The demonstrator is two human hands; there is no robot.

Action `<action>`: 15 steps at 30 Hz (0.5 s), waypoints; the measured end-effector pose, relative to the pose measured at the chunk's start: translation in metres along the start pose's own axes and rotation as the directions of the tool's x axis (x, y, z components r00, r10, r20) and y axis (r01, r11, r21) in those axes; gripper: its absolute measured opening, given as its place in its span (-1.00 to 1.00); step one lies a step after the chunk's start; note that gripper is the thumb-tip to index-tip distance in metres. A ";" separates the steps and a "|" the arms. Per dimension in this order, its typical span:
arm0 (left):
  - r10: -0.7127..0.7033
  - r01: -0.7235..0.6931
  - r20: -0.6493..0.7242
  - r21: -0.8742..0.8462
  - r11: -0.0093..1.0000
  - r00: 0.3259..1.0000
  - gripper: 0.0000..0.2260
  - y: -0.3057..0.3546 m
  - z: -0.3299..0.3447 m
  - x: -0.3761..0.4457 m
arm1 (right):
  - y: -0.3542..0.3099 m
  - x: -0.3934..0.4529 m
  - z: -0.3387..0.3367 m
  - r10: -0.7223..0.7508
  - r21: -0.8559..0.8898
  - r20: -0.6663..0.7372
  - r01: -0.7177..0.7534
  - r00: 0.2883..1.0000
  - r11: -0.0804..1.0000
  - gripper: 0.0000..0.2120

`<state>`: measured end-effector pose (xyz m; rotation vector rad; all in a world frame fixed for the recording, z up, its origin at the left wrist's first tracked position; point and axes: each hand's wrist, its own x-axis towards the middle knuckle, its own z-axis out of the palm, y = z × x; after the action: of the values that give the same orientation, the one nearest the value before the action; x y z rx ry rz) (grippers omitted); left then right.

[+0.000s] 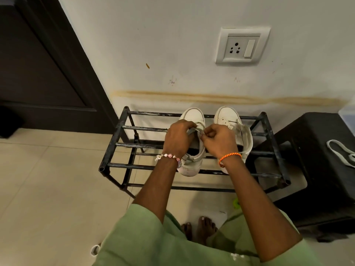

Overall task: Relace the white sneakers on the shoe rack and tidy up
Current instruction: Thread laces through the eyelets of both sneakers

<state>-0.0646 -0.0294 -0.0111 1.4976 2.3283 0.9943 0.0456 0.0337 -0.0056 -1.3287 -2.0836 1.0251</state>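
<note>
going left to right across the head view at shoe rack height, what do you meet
dark door → shoe rack → left hand on left sneaker → right hand → right sneaker → black stool → loose white lace

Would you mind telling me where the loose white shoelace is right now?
In the head view, the loose white shoelace lies at the far right on the black stool, just right of the shoe rack.

Two sneakers [194, 120] sit side by side on the shoe rack [115, 139]. Right of the rack stands a stool [307, 150], a lace [340, 152] on it. A socket [242, 46] is above.
</note>
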 end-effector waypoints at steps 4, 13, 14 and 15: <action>-0.009 0.015 -0.055 0.115 0.993 0.998 -0.82 0.006 0.005 0.000 | 0.002 0.013 -0.007 0.175 0.159 0.154 -0.200 0.972 0.967 -0.86; 0.119 -0.096 -0.080 0.251 0.963 0.990 -0.85 0.001 0.010 0.001 | -0.002 0.025 -0.015 0.272 0.238 0.345 -0.364 0.898 0.901 -0.87; 0.136 -0.110 -0.097 0.233 0.966 0.986 -0.85 0.001 0.011 0.000 | -0.001 0.026 -0.015 0.267 0.236 0.341 -0.357 0.901 0.904 -0.87; 0.166 -0.140 -0.104 0.222 0.965 0.981 -0.85 0.002 0.011 0.000 | 0.000 0.027 -0.014 0.258 0.227 0.333 -0.343 0.907 0.912 -0.87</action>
<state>-0.0578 -0.0248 -0.0183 1.7684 2.5053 0.9184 0.0444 0.0631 0.0025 -1.4498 -1.8666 1.6817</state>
